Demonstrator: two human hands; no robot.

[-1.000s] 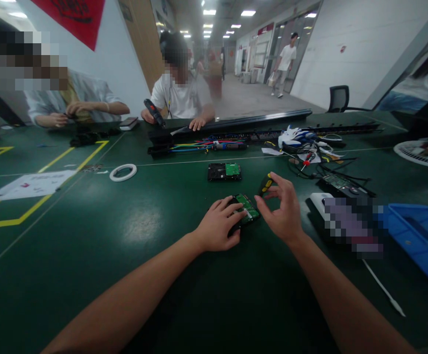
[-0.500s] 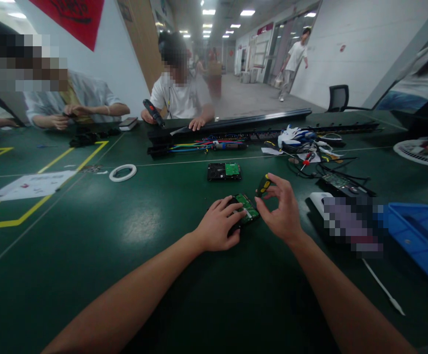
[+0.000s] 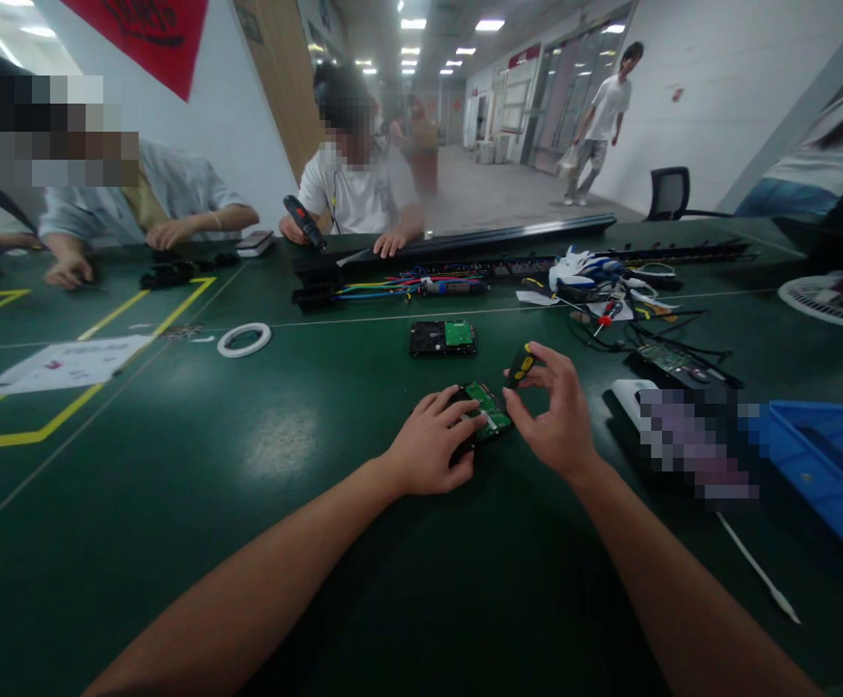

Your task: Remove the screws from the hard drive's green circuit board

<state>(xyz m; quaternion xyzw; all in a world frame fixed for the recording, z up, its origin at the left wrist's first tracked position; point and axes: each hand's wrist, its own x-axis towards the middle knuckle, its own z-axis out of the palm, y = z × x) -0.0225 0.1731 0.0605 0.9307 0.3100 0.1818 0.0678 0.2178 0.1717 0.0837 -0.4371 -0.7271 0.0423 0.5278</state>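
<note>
The left hand (image 3: 432, 440) partly hides the green circuit board (image 3: 492, 414).

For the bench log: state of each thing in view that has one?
Left hand: fingers spread over near drive
Right hand: pinching yellow-black screwdriver
Yellow-black screwdriver: tilted; tip contact unclear
Near drive: green board up, partly covered
Far drive: flat, unheld
Red screwdriver: lying unheld
Gloves: heaped
White ring: lying flat
Power driver: held by co-worker; running or not, unclear
</note>
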